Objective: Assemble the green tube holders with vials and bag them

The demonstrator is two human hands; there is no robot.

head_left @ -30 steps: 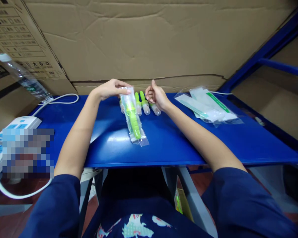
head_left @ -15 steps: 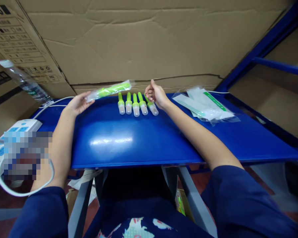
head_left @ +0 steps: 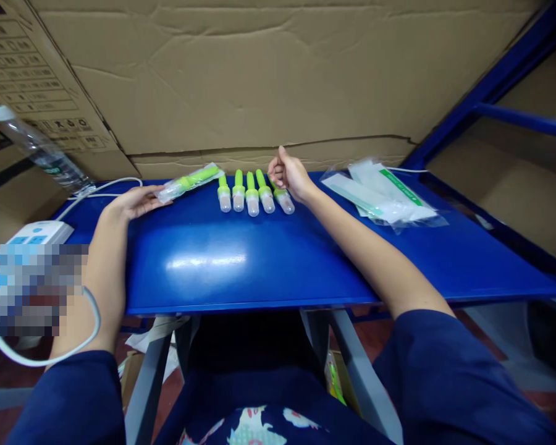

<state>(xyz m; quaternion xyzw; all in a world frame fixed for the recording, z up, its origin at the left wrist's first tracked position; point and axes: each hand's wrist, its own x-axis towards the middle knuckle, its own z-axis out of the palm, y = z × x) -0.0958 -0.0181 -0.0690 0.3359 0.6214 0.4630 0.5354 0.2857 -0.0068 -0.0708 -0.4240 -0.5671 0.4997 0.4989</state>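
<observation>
A green item in a clear plastic wrapper (head_left: 192,180) lies at the back left of the blue table, its near end between the fingers of my left hand (head_left: 141,201). Several green-handled pieces with clear caps (head_left: 252,196) stand in a row to its right, caps toward me. My right hand (head_left: 288,175) is over the rightmost capped piece (head_left: 285,203), its fingers curled and thumb up; whether it holds anything is hidden.
Clear bags with green-and-white labels (head_left: 387,194) lie at the right on the blue table (head_left: 259,266). At the left are a plastic bottle (head_left: 46,154), a white power strip (head_left: 37,238) and white cables. A cardboard wall (head_left: 278,80) stands behind.
My left hand has moved left and slightly down with the wrapped green item, which has come lower, toward the tabletop. My right hand has hardly moved.
</observation>
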